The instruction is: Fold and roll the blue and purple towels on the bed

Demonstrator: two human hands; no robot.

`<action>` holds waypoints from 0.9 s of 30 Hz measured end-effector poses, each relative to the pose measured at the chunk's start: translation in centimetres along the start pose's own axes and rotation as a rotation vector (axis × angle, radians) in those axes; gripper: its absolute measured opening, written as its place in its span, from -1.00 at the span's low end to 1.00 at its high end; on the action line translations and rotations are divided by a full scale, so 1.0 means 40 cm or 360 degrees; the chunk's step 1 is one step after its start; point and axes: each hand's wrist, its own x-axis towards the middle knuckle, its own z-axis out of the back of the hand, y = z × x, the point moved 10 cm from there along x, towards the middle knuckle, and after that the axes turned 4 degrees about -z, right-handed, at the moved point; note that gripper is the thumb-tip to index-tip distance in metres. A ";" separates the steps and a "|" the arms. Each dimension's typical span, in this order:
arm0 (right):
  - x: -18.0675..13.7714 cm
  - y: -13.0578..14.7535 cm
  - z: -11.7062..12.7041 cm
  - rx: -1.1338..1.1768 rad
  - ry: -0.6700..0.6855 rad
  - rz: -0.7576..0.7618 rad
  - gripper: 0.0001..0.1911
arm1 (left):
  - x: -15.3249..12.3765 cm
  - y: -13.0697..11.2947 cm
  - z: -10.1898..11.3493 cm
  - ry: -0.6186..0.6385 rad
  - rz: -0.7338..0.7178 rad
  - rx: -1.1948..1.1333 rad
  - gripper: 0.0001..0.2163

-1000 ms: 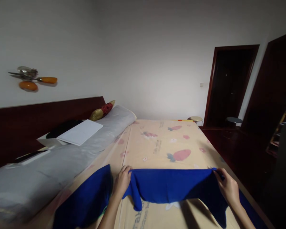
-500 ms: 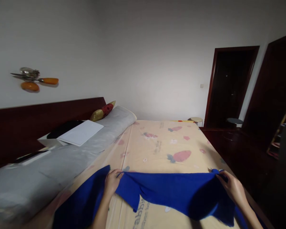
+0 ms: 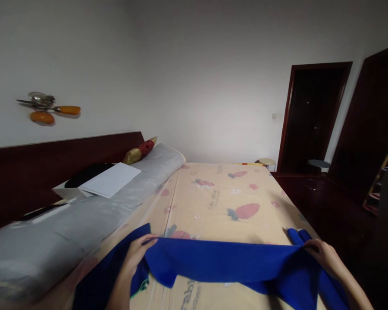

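Note:
A piece of blue cloth (image 3: 220,260) stretches between my two hands, its top edge nearly straight and its lower part hanging in folds above the bed. My left hand (image 3: 139,250) pinches its upper left corner. At the other end, my right hand (image 3: 325,256) grips the upper right corner between thumb and fingers. Under my left arm lies more dark blue fabric (image 3: 98,267), with a bit of green trim near its edge. Blue rolled pieces (image 3: 331,290) lie by my right hand, partly hidden by it and by the held cloth.
The bed sheet (image 3: 210,215) is cream with strawberry prints. Along the left, a grey covered bolster (image 3: 93,219) carries a white flat box (image 3: 110,180) and a red-gold cushion (image 3: 140,150). Two stools (image 3: 267,162) stand beyond the bed; a dark doorway (image 3: 315,116) is at right.
My hands have moved farther apart, left hand leftward and right hand rightward, and a little closer to me. The cloth between them is wider and flatter, and the rolls show more.

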 end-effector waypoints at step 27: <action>-0.014 -0.218 -0.189 -0.0229 0.0314 -0.0270 -0.87 | -0.114 0.297 -0.045 0.0255 0.0504 0.0734 -0.76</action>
